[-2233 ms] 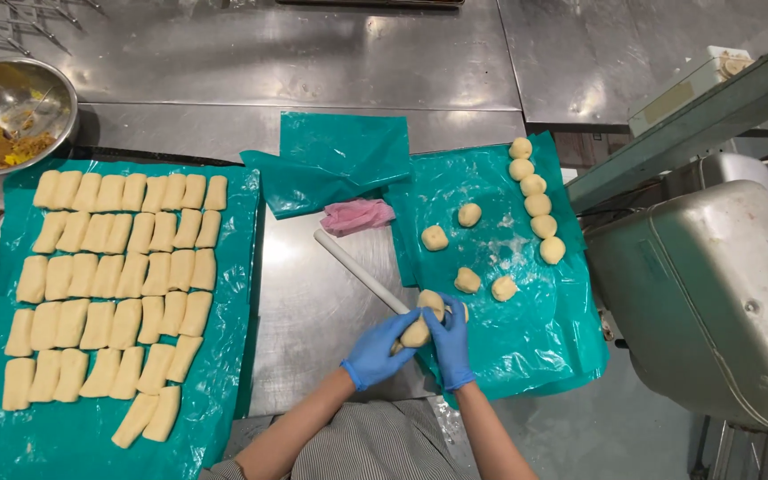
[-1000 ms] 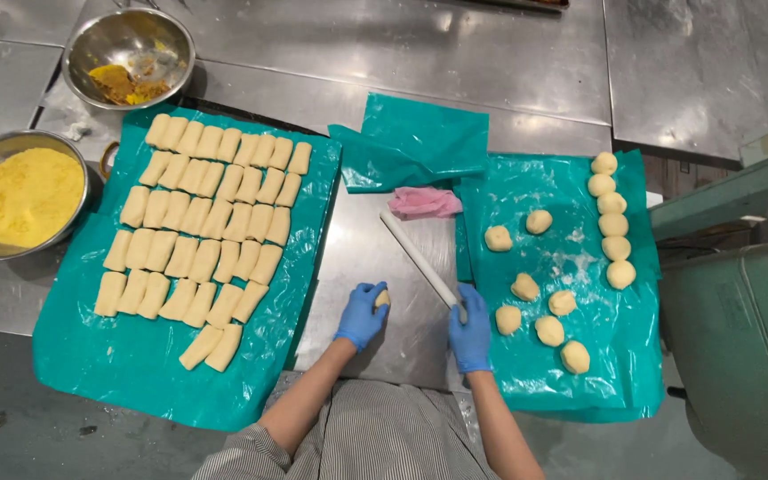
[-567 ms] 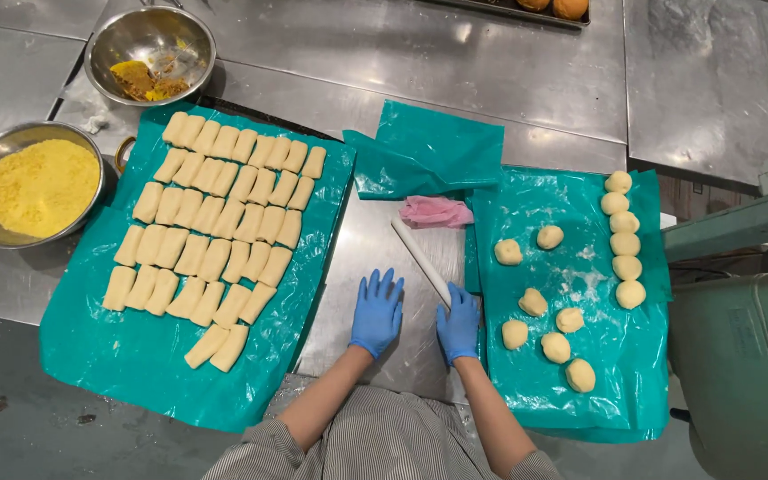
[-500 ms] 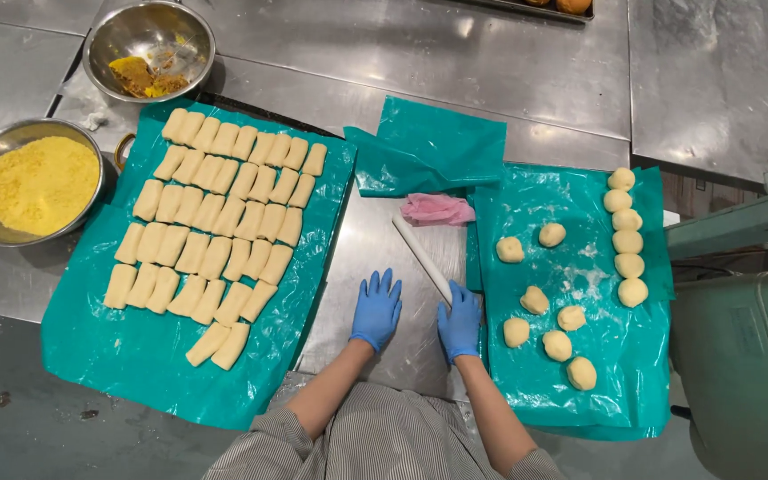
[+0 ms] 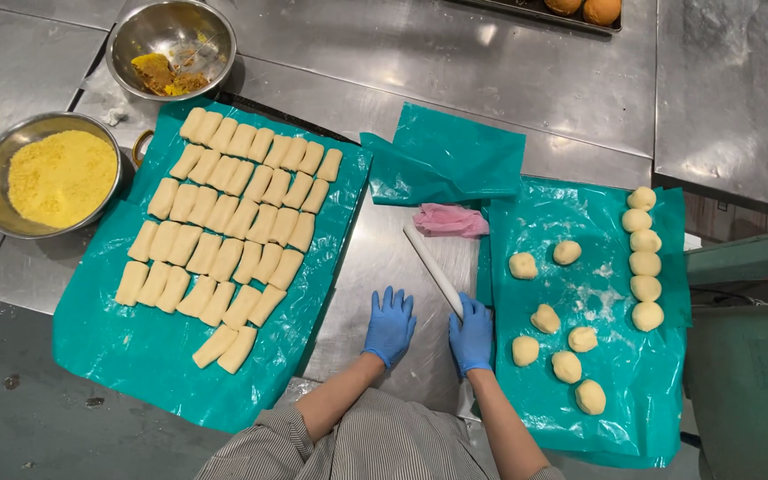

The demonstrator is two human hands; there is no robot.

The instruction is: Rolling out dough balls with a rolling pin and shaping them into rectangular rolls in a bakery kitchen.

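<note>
My left hand point(image 5: 391, 324), in a blue glove, lies flat with fingers spread on the bare steel table point(image 5: 375, 258); whether dough is under it is hidden. My right hand point(image 5: 471, 333), also gloved, rests on the near end of a thin white rolling pin point(image 5: 433, 268) lying at a slant on the steel. To the right, several round dough balls point(image 5: 571, 340) sit on a floured teal plastic sheet point(image 5: 606, 409), with a column of balls point(image 5: 643, 262) along its right side. On the left teal sheet point(image 5: 126, 364) lie rows of several shaped oblong dough pieces point(image 5: 233, 236).
A crumpled pink cloth point(image 5: 451, 220) lies beyond the pin, beside a folded teal sheet point(image 5: 446, 160). Two steel bowls stand at left: one of yellow crumbs point(image 5: 55, 175), one with orange-brown filling point(image 5: 171, 44). A tray with browned buns point(image 5: 584, 9) is at the far edge. A green bin point(image 5: 753, 391) stands at right.
The view shifted right and up. A second ago my left hand held a dough piece; since then it has opened and lies flat on the steel. My right hand went to the pin's near end.
</note>
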